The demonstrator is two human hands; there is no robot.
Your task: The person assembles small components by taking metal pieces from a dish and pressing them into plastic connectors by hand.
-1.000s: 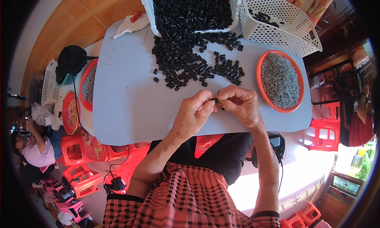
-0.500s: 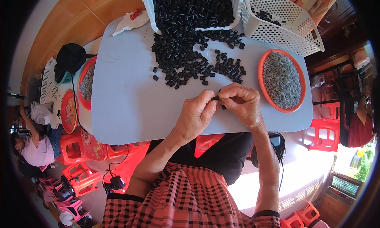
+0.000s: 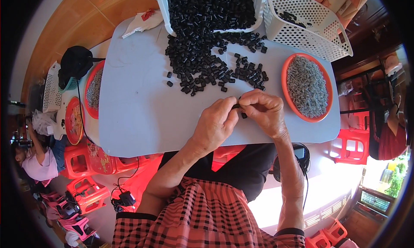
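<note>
My left hand (image 3: 215, 121) and my right hand (image 3: 264, 112) meet above the near side of the grey-blue table (image 3: 133, 114). Pinched in the left fingertips is a small black plastic piece (image 3: 235, 106). The right thumb and forefinger close against its other end; whether they hold something tiny of their own is hidden. Another black piece (image 3: 244, 115) shows just under the right fingers. Beyond both hands spreads a loose pile of short black cylindrical pieces (image 3: 194, 67). An orange-red basin (image 3: 284, 82) of small silvery metal pieces (image 3: 307, 86) stands right of my right hand.
A white tub (image 3: 160, 6) full of black pieces stands at the far edge, beside a white perforated basket (image 3: 319, 43) holding a few. Crumpled white packaging (image 3: 144, 23) lies far left. Left of the table are red stools (image 3: 88, 194) and a person (image 3: 41, 164).
My hands stay together at nearly the same spot, the left fingers shifting slightly around the black piece. The person at far left has moved a little.
</note>
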